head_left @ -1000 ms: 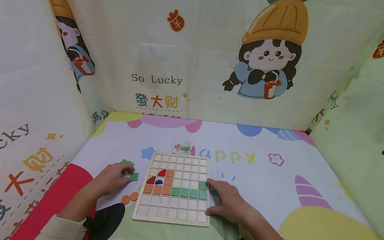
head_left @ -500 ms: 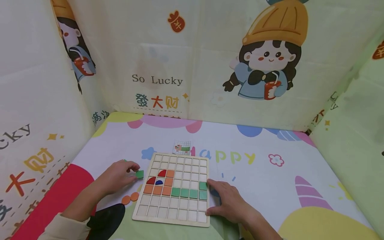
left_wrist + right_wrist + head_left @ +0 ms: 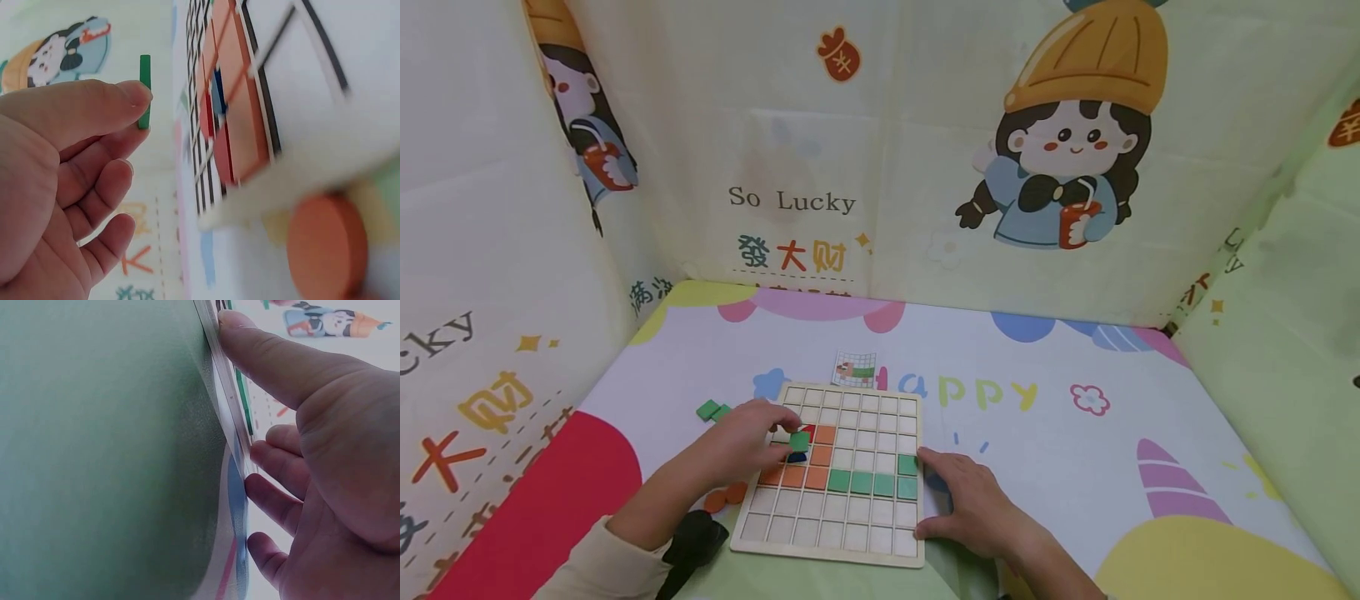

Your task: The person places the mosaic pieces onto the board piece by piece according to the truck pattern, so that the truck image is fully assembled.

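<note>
Thumb and fingers of my left hand [image 3: 737, 446] pinch a square green tile [image 3: 800, 442] above the left part of a wooden grid board [image 3: 827, 546]. In the left wrist view this green tile [image 3: 145, 65] is seen edge-on, apart from the board. Set in the grid are several orange tiles [image 3: 816, 477], several green tiles [image 3: 861, 482], red curved pieces [image 3: 808, 431] and a blue rounded piece [image 3: 797, 457], partly covered by the hand and held tile. My right hand [image 3: 977, 508] rests at the board's right edge, thumb and fingertips touching its side.
Behind the board lies a small pattern card [image 3: 854, 368]. Loose green tiles [image 3: 707, 410] lie left of the board, beyond the left forearm. Orange discs [image 3: 715, 501] are beside its left edge. Printed cloth walls [image 3: 917, 208] enclose the table at the back and sides.
My left hand has carried the green tile rightward from the tabletop to over the board, uncovering the loose green tiles. The right hand and board have stayed in place.
</note>
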`<state>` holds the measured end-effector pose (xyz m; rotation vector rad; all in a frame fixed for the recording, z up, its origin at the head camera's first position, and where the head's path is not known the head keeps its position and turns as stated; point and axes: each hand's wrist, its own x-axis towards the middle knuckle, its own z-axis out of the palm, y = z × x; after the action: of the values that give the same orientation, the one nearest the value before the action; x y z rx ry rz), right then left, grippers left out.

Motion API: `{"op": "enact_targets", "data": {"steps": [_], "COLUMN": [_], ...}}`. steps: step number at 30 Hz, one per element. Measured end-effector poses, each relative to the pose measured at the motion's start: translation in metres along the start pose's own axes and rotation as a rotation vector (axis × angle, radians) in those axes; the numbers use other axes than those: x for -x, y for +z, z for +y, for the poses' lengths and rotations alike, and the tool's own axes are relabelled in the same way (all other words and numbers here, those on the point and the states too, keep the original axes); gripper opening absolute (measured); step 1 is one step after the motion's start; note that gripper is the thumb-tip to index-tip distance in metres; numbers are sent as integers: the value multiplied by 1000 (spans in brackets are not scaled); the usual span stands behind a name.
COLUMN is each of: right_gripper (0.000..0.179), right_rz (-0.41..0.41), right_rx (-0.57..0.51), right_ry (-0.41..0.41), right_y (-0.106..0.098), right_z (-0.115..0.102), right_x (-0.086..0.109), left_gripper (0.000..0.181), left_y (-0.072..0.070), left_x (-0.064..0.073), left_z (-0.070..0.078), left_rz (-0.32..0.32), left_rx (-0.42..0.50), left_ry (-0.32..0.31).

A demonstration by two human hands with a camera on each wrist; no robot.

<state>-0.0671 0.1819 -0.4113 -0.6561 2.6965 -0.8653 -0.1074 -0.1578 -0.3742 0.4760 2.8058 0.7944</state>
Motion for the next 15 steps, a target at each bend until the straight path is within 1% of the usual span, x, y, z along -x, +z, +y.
{"op": "enact_targets", "data": {"steps": [7,12,15], "right_gripper": [96,95,94], "right_rz": [-3,0,1], "right_rx": [10,15,15], "right_ry": [4,7,6], "right_y": [0,1,0], "right_z": [0,1,0], "right_x": [0,0,0], "left_gripper": [21,23,24], "left_y": [9,18,23], "left_x": [-12,-20,-24], "left_z": [15,25,31], "left_rz": [-12,-13,-24], "left_rx": [-6,-17,-29], "left_ry": [139,201,240]}}
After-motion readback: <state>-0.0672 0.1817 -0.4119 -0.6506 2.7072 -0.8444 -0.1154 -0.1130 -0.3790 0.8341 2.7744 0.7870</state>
